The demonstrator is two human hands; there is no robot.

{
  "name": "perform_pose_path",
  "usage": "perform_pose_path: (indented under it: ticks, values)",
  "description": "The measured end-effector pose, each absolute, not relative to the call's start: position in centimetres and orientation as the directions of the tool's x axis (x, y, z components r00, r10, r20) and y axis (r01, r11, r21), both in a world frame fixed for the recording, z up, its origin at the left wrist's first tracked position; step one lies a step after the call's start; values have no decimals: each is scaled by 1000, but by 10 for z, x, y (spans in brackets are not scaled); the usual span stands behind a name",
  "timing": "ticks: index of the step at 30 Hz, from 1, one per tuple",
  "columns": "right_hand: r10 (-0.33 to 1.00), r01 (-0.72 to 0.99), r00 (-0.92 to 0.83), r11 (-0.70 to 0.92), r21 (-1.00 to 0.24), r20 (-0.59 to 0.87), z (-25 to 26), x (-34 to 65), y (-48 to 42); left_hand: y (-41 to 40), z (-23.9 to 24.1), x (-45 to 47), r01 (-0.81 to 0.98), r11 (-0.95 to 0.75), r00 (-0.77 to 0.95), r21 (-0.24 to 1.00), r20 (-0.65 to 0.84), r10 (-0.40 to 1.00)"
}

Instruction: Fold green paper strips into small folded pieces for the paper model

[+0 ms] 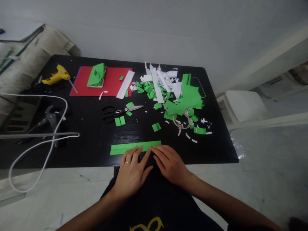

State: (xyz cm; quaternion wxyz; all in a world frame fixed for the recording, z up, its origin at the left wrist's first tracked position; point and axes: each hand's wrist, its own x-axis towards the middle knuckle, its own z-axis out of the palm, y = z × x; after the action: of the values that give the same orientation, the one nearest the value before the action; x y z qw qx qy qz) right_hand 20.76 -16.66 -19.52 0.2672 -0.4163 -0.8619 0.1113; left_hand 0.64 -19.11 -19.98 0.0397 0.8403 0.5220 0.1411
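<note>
A long green paper strip with a lengthwise crease lies along the table's front edge. My left hand, with a ring on one finger, rests on the strip with its fingers stretched out and pressing its lower edge. At the strip's right part, my right hand has its fingers bent close together, their tips against the paper's edge beside my left index finger. Part of the strip is hidden under both hands. Beyond it are a small folded green piece and black-handled scissors.
On the black table, a green folded paper block sits on red sheets. A yellow glue gun, pliers and a white cable are at left. Paper scraps and a tape ring lie at right.
</note>
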Motion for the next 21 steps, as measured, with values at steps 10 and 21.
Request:
perform_pose_path:
  ticks: [10,21]
  values:
    - [778,755,-556,620,-212,293,-193,199,-172,-195,-206,-16,863,-483,440,148,251,862]
    - [810,786,-548,584,-202,210,-187,192,-173,-205,-204,-49,917,-398,376,29,272,886]
